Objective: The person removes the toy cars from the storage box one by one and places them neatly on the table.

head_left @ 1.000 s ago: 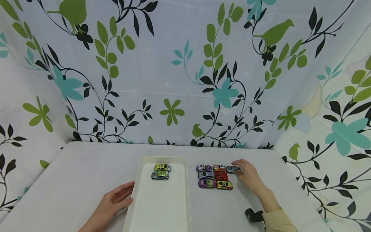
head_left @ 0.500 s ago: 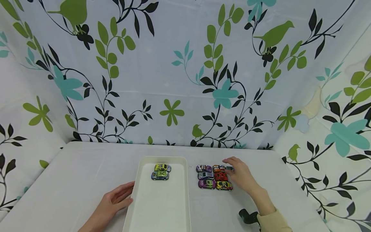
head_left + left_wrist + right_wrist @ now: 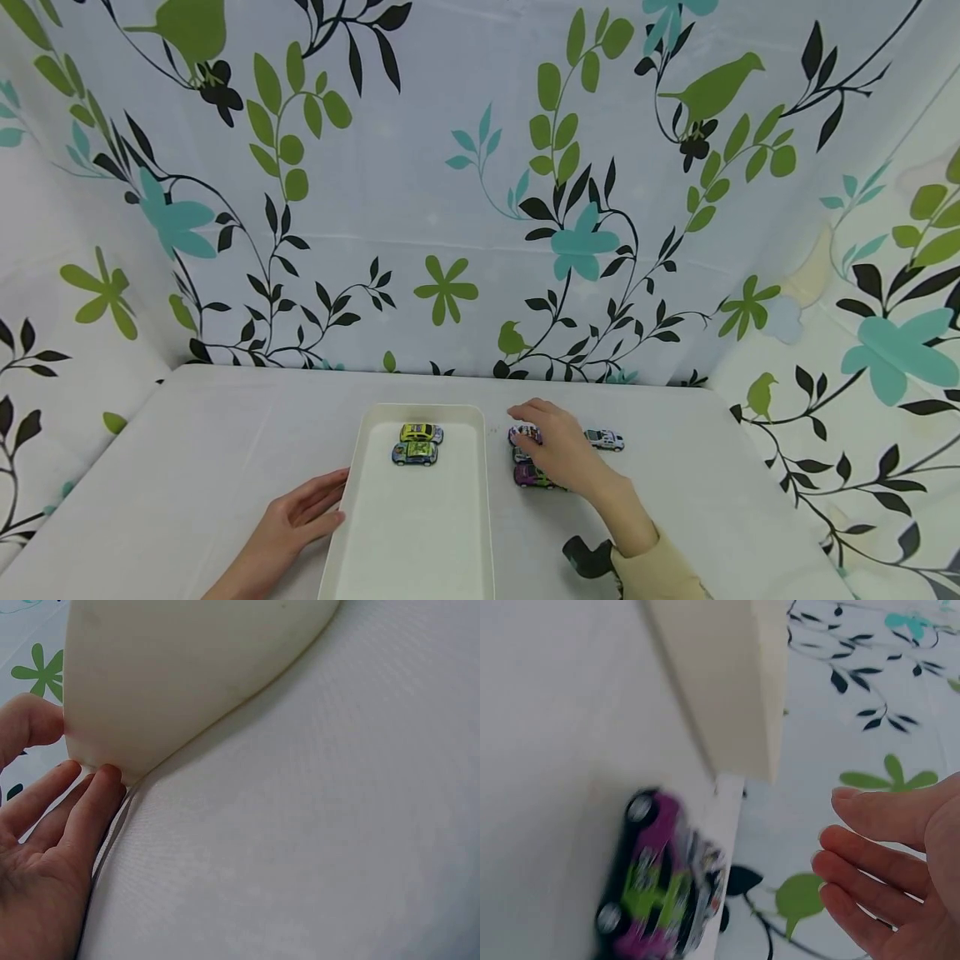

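Observation:
My left hand (image 3: 281, 533) rests against the left side of the white tray (image 3: 412, 533), its extended fingertips touching the wall (image 3: 172, 667) in the left wrist view. Inside the tray, two yellow-green toy cars (image 3: 415, 453) lie side by side near the far end. My right hand (image 3: 566, 454) hovers over a group of toy cars to the tray's right, hiding several of them. Its fingers (image 3: 870, 889) and thumb are apart with nothing between them. Nearest its fingertips is a purple-and-white toy car (image 3: 523, 434); a purple-and-green toy car (image 3: 531, 476) shows below.
A whitish-grey toy car (image 3: 604, 440) stands at the right end of the far row. A black device (image 3: 587, 557) sits by the right sleeve (image 3: 660, 571). The white tabletop (image 3: 240, 433) ends at a patterned curtain (image 3: 360, 192) behind.
My right hand has moved left from the whitish-grey toy car to the far left of the group, uncovering that car. The left hand and the tray have stayed put.

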Available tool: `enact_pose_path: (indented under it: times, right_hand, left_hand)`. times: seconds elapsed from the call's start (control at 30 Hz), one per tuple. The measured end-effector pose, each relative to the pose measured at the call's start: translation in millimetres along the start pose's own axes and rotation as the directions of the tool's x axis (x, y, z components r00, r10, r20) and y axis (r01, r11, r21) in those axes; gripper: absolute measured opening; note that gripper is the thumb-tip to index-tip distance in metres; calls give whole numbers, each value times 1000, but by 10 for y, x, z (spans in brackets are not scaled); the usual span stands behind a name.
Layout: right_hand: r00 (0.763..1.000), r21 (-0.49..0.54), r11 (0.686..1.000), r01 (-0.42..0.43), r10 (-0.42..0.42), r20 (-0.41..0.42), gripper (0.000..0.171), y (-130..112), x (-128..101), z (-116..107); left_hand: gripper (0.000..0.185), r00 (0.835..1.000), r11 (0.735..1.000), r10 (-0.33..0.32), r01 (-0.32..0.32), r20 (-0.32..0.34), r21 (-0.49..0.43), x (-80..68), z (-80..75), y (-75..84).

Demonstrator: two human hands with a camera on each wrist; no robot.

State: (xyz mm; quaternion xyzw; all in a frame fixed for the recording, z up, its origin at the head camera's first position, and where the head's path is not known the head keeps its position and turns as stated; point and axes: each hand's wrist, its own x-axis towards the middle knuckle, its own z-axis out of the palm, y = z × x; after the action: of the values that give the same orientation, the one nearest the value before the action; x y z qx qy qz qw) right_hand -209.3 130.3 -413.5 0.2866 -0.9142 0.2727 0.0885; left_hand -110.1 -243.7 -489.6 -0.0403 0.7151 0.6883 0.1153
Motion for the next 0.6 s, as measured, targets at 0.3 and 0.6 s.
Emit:
enact_pose_path:
  times: [0.3,0.6]
  right_hand:
    - [995,8,998,55,-56,80,31,-313,195,145]
    - [989,-4,996,86,-85,118,32,-536,336,294]
  left_hand:
    - [68,1000,1000,13,-13,16,0,0,-8,2]
    - [66,999,999,33,-33,13,-6,3,-9,-11]
